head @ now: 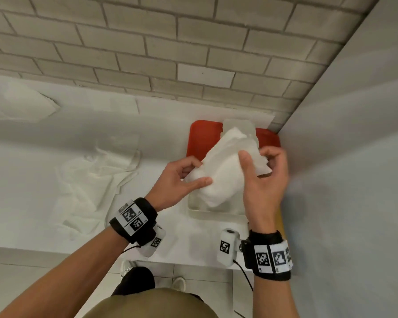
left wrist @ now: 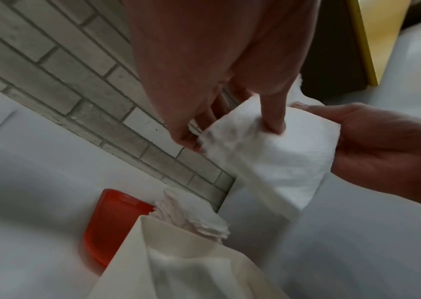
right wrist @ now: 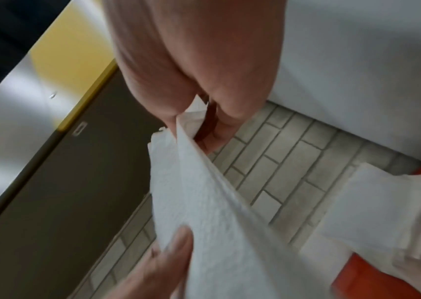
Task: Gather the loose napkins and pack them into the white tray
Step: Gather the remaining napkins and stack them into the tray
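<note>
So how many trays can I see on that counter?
2. The white tray sits near the counter's front edge, under the hands; the red tray lies just behind it, toward the brick wall. Napkins may hide more.

Folded white napkin [head: 225, 171]: held above the tray. White tray [head: 214, 214]: near the counter's right front corner, napkins [left wrist: 191, 218] inside. Loose crumpled napkins [head: 94, 180]: counter's middle; another [head: 30, 104] at the back left.

The head view looks steeply down from above onto a white counter [head: 44, 157] against the brick wall [head: 170, 53]. Each wrist view sits close behind its own palm, facing along the fingers. All three share the folded napkin [head: 225, 171] and red tray [head: 202, 136].
</note>
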`<action>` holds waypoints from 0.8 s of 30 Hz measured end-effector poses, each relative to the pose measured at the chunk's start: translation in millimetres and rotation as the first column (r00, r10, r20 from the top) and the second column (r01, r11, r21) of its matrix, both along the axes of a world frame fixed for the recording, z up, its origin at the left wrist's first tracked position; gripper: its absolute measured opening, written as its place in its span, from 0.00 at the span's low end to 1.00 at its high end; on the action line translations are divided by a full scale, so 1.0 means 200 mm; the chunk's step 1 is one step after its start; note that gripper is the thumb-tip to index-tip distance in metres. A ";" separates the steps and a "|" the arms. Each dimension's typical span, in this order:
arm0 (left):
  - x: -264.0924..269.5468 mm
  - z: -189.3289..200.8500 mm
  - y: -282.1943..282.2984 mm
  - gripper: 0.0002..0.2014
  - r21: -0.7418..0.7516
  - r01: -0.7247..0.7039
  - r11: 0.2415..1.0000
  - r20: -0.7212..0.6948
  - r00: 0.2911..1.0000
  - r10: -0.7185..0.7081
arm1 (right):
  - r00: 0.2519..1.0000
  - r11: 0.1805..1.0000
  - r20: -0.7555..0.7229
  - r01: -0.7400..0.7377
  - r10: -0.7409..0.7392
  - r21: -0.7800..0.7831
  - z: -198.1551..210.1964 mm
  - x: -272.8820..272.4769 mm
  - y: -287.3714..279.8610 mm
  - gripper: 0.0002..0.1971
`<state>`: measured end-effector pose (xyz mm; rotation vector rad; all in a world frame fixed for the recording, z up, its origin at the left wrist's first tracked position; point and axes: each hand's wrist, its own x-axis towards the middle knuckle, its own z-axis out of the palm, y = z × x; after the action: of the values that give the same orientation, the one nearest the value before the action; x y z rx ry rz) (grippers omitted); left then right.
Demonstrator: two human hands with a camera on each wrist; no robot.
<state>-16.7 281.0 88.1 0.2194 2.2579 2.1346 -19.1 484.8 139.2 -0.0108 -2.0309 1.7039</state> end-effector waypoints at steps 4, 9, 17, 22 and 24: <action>-0.04 -0.05 0.02 0.10 -0.010 -0.089 0.996 0.041 0.995 0.090 | 0.985 0.986 0.094 0.149 -0.142 -0.078 -0.17 0.01 0.17 0.16; -0.10 -0.22 0.05 0.18 -0.330 -0.093 0.939 0.005 0.995 0.101 | 0.926 0.940 0.321 0.086 -0.197 0.329 -0.46 0.07 0.26 0.21; -0.14 -0.44 0.18 0.22 -0.856 -0.012 0.517 -0.097 0.986 -0.137 | 0.851 0.543 0.327 -0.060 -0.411 0.838 -0.75 0.02 0.24 0.25; -0.14 -0.45 0.02 0.18 -0.703 -0.169 0.691 -0.261 0.965 -0.030 | 0.842 0.552 0.298 0.000 -0.450 0.834 -0.68 -0.01 0.16 0.28; -0.17 -0.44 -0.16 0.12 -0.661 -0.293 0.690 -0.327 0.941 0.086 | 0.891 0.621 0.236 0.063 -0.388 0.782 -0.61 -0.01 0.06 0.24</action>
<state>-49.8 248.7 0.9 0.2644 3.1881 1.1673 -20.9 496.6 17.0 -0.3428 -2.7559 0.5938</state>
